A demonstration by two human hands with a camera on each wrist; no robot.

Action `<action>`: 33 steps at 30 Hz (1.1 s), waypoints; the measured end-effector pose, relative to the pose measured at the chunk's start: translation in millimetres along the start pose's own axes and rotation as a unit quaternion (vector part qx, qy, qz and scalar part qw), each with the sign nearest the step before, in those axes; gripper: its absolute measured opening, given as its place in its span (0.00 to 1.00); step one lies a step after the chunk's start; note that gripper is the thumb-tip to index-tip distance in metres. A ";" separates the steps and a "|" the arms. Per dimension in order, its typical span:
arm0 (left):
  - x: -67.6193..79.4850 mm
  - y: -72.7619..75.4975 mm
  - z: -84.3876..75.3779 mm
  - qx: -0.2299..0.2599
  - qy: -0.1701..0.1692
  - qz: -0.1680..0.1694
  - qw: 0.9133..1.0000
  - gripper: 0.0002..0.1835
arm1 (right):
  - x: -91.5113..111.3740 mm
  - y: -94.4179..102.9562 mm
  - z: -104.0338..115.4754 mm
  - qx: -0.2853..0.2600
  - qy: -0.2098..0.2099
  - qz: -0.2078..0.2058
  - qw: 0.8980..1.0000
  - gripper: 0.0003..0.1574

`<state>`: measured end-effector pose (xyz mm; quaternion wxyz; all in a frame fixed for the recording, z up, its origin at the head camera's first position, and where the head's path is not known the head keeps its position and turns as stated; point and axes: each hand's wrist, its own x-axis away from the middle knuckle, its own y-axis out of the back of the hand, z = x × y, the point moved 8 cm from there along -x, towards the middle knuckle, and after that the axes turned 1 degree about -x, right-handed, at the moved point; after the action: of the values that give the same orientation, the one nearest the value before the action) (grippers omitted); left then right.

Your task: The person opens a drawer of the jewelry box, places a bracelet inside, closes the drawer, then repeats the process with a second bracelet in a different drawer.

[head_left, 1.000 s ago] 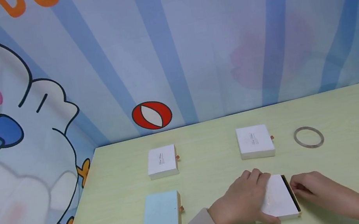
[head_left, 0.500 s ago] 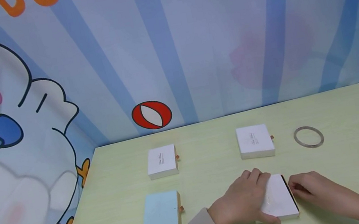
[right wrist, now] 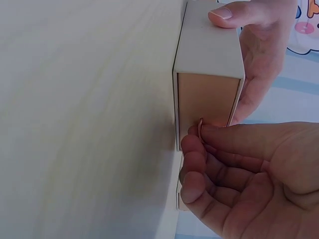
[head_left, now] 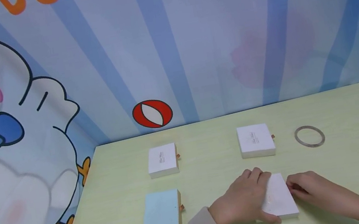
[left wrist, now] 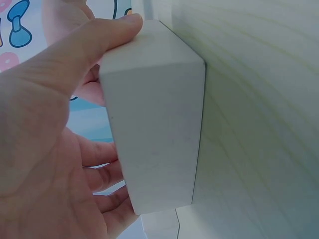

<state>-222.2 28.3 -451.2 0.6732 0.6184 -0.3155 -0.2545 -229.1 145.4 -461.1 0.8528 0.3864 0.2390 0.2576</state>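
Note:
A white drawer-style box (head_left: 281, 198) lies flat on the table in front of me. My left hand (head_left: 244, 201) grips it from the left, thumb on the near side and fingertips at the far edge. In the right wrist view the tan drawer front (right wrist: 207, 97) sits flush within the white sleeve. A small reddish-brown ribbon pull (right wrist: 201, 130) sticks out of that front, pinched between the thumb and index finger of my right hand (right wrist: 239, 169). The left wrist view shows the box's plain closed end (left wrist: 154, 139).
Two white boxes with small print, one at back left (head_left: 162, 160) and one at back right (head_left: 256, 140), stand on the pale table (head_left: 208, 154). A light blue box (head_left: 162, 212) lies at front left. A translucent ring (head_left: 309, 136) rests at right.
The drawer has slid left into the white box, and the dark gap at its right end has gone. My right hand moved slightly left with it; the left hand stayed put.

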 end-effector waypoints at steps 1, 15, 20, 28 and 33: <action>-0.1 -0.2 0.0 0.001 0.000 0.000 1.000 0.56 | -0.1 -0.1 0.1 -0.001 0.000 0.000 1.000 0.21; -0.6 0.2 0.0 0.000 0.000 -0.002 1.000 0.56 | 0.1 -0.4 -1.1 -0.003 -0.017 0.012 1.000 0.21; -0.1 -0.4 -0.5 0.000 0.001 -0.001 1.000 0.56 | 0.3 -0.8 0.2 -0.004 -0.007 0.008 1.000 0.21; -0.5 -2.3 -0.8 0.005 0.003 0.004 1.000 0.56 | -0.6 -0.8 0.0 -0.011 -0.018 0.019 1.000 0.21; -1.0 -3.2 -1.9 -0.007 0.003 0.008 1.000 0.56 | -0.4 -1.1 -1.1 -0.012 -0.027 0.027 0.999 0.20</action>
<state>-221.3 30.0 -454.6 0.6806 0.6120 -0.3165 -0.2492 -229.8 145.1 -462.6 0.8563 0.3891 0.2025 0.2727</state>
